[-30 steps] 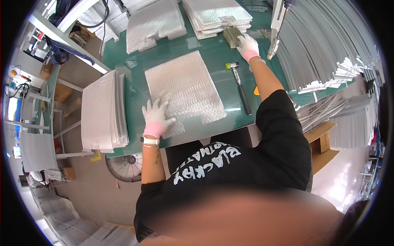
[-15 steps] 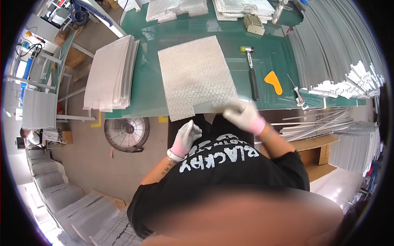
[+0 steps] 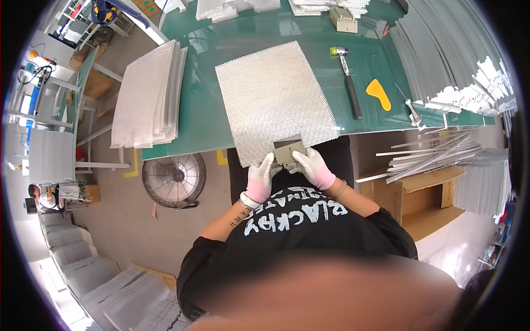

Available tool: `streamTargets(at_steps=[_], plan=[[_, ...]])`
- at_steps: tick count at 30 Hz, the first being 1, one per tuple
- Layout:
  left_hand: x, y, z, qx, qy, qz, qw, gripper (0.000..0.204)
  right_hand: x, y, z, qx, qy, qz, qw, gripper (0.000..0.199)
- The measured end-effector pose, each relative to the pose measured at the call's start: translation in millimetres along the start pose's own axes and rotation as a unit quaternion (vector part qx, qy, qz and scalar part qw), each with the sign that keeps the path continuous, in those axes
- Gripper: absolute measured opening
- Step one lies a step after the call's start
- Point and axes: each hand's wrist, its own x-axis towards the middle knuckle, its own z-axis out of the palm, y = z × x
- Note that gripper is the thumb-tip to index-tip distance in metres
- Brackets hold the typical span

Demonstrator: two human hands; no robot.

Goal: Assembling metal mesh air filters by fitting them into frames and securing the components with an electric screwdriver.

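A silvery mesh sheet [image 3: 276, 99] lies on the green table, its near edge reaching past the table's front edge. That near edge has a rectangular notch. Just at the notch is a beige-grey rectangular block [image 3: 290, 153], held between both hands. My left hand [image 3: 261, 177], in a white and pink glove, grips the block's left side, thumb on top. My right hand [image 3: 313, 167], gloved alike, is closed on the right side with its thumb over the front corner. Fingers beneath the block are partly hidden.
A rubber-headed mallet [image 3: 350, 88], a yellow scraper [image 3: 379, 95] and a knife-like tool [image 3: 412, 113] lie to the right. Stacked mesh sheets [image 3: 148, 94] stand left, grey strips [image 3: 452, 49] far right. Another beige block [image 3: 344, 21] sits at the back. A fan [image 3: 174, 179] stands below.
Both hands have come together at the notch and now hold the beige-grey block, which was not visible there before. The mesh sheet sits slightly further right in the view.
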Motion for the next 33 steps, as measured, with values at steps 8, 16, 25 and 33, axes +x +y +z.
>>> streamTargets(at_steps=[8, 16, 25, 33], plan=[[3, -1, -6, 0.148, -0.086, -0.057, 0.984, 0.032, 0, 7, 17, -0.052, 0.162, -0.116, 0.978, 0.026], [-3, -1, 6, -0.049, -0.054, -0.052, 0.996, 0.029, 1, 18, 5, -0.05, 0.24, -0.104, 0.964, 0.033], [-23, 24, -1, 0.105, -0.298, -0.137, 0.939, 0.054, -9, 6, 14, -0.078, 0.148, -0.138, 0.976, 0.032], [50, 153, 65, 0.554, -0.371, 0.18, 0.723, 0.048, -7, 23, 6, -0.117, -0.011, -0.101, 0.988, 0.038]])
